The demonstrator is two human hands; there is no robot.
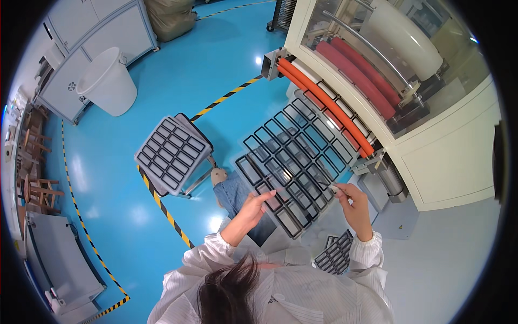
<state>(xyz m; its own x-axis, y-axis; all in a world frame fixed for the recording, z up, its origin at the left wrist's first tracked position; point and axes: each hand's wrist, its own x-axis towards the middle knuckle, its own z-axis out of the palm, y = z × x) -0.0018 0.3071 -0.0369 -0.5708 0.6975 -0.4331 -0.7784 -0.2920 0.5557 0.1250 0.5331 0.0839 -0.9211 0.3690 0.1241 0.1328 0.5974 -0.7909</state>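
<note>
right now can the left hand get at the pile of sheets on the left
Probably not without letting go: the left hand holds the translucent sheet in front. Otherwise the way to the pile looks free, though distance is hard to judge.

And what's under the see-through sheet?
Blue floor shows through the sheet at its far right, and jeans seem to run under its left edge. Whatever lies right beneath its black frames is covered.
</note>
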